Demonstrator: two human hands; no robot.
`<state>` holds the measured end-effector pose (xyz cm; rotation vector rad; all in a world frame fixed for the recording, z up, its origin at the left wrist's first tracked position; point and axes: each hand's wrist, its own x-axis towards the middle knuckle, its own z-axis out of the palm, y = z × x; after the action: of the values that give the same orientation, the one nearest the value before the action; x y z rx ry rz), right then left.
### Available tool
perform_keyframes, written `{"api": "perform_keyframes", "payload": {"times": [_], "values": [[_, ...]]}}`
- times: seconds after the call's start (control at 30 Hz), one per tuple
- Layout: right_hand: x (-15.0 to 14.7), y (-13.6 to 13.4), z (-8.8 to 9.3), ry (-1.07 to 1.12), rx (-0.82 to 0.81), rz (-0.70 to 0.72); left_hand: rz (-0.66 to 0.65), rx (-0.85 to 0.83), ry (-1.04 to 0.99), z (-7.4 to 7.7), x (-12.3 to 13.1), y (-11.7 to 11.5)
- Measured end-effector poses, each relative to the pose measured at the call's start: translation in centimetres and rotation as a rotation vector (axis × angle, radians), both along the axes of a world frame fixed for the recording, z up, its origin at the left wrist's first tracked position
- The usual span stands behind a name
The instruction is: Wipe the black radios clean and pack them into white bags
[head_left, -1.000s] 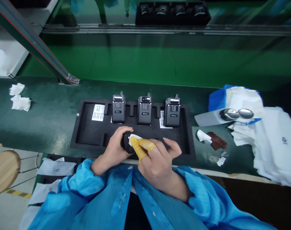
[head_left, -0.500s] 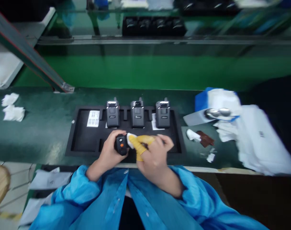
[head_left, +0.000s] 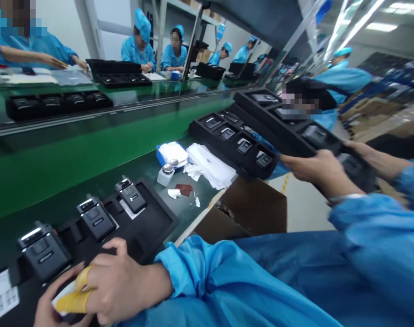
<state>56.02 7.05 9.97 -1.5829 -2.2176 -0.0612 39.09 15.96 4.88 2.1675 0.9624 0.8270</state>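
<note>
My left hand (head_left: 45, 304), at the lower left edge, is curled round a black handheld device, now mostly hidden behind my fingers. My right hand (head_left: 116, 284), with yellow finger covers on two fingers, pinches a white wipe (head_left: 64, 290) against that device. Just beyond both hands is a black foam tray (head_left: 155, 215). Three black devices with stubby antennas lie in it: a near one (head_left: 45, 254), a middle one (head_left: 96, 220) and a far one (head_left: 132, 195). White label sheets (head_left: 2, 297) show in the tray.
At right, a co-worker's hands (head_left: 316, 170) hold a black tray of devices (head_left: 278, 122) above another filled tray (head_left: 234, 141). A blue box of wipes (head_left: 173, 154), a metal-topped bottle (head_left: 166, 174), white bags (head_left: 210, 165) and a brown scrap (head_left: 184, 190) lie on the bench. Co-workers sit opposite.
My view has swung to the right and up, bringing the co-worker with the tray into sight. My hands now appear at lower left, still holding the device and the wipe together.
</note>
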Motion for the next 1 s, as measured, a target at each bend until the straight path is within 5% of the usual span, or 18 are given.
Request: {"api": "perform_keyframes", "payload": {"times": [0.23,0.6,1.0], "values": [[-0.5,-0.7,-1.8,0.322,0.482,-0.040,0.082,0.015,-0.043,3.4,2.1,-3.5],[1.0,0.6,-3.0,0.299,0.540,0.102,-0.087,-0.063,-0.047,3.2,1.6,-2.8],[1.8,0.0,-0.6,0.296,0.501,-0.153,-0.027,-0.079,-0.077,3.6,1.7,-3.3]]}}
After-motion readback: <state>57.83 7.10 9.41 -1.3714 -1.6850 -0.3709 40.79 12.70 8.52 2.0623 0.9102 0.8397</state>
